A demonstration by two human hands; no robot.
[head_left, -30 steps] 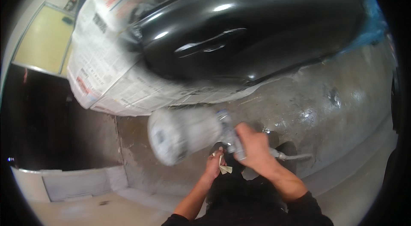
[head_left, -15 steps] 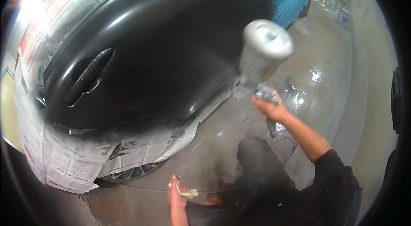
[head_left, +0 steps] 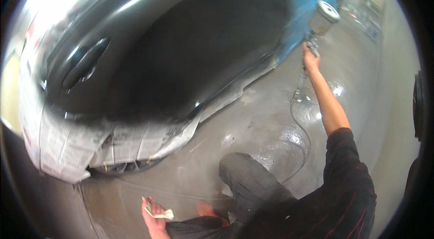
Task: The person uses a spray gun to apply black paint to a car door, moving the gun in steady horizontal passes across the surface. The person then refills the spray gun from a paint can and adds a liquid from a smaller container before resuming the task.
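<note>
Far out on the right, my right hand is closed round the grip of a paint spray gun with a pale paint cup on top. The gun is beside the far end of a glossy black car door panel, close to blue plastic sheeting. Low in the view, my left hand has its fingers curled round a small, cream-coloured folded cloth. A dark door handle sits at the panel's left end.
Newspaper masking skirts the panel's lower edge, with part of a wheel below. An air hose drops from the gun and curves over the wet grey floor. A pale wall runs along the right.
My right hand has carried the spray gun farther away along the panel toward the blue sheeting, my arm now stretched out. My left hand, still holding the cloth, appears lower and farther left.
</note>
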